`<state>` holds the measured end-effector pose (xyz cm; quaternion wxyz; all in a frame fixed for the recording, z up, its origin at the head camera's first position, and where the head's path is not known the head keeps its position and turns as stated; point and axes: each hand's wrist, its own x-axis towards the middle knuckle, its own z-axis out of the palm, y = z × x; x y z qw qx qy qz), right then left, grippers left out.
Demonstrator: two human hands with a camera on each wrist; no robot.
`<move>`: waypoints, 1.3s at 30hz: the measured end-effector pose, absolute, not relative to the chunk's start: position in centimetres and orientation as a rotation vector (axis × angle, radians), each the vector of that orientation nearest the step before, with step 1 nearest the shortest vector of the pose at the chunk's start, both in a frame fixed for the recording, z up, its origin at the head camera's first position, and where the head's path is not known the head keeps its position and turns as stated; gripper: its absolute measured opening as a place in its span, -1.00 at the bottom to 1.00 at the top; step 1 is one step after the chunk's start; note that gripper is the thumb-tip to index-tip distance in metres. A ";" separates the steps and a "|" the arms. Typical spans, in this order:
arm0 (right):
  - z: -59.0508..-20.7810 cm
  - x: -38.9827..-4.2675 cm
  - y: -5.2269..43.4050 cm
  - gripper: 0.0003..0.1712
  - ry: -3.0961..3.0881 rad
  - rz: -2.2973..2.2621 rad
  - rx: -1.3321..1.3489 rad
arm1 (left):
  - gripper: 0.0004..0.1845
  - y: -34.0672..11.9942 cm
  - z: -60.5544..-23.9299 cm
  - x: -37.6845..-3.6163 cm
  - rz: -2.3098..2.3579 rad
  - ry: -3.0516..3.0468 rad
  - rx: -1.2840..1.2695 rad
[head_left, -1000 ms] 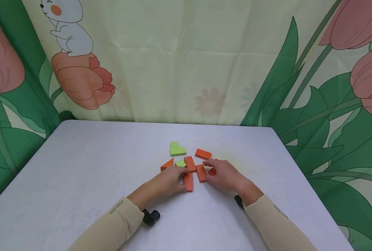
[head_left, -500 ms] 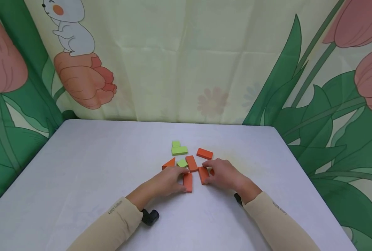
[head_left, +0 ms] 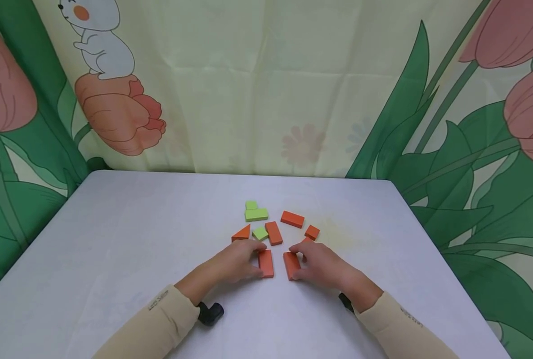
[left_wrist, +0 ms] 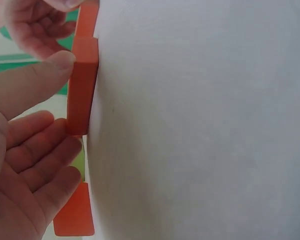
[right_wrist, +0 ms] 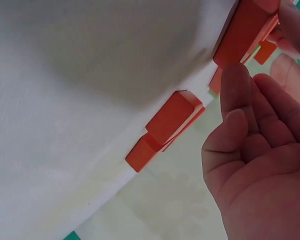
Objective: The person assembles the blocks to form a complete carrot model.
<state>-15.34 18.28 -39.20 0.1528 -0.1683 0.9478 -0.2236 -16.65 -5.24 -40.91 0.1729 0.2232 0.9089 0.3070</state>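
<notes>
Orange blocks, fingers pinching, forearms angled inward

orange block lies near second orange block

The head camera is looking forward and down from above, standing farthest back and taking in the counter, the backdrop, the left grip and the right grip. The left wrist camera is peering close and low along the counter, its view turned sideways, sharing both grips with the head view. The right wrist camera is facing across the right grip at close range, tilted, sharing the orange block with the head view.
</notes>
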 end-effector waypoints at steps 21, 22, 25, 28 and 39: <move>-39.2 -13.1 15.0 -0.33 2.650 -0.732 -0.620 | -0.40 -6.3 -40.7 -13.9 0.859 2.598 0.717; -39.2 -13.1 14.8 -0.33 2.648 -0.735 -0.623 | -0.40 -6.5 -40.6 -13.9 0.860 2.598 0.710; -39.3 -13.1 14.3 -0.33 2.645 -0.740 -0.634 | -0.40 -7.0 -40.6 -13.8 0.868 2.597 0.692; -39.3 -13.1 13.9 -0.32 2.645 -0.731 -0.641 | -0.40 -7.4 -40.5 -13.7 0.878 2.593 0.677; -39.2 -14.5 15.1 -0.28 2.722 -0.683 -0.621 | -0.40 -7.6 -40.6 -13.5 0.871 2.583 0.705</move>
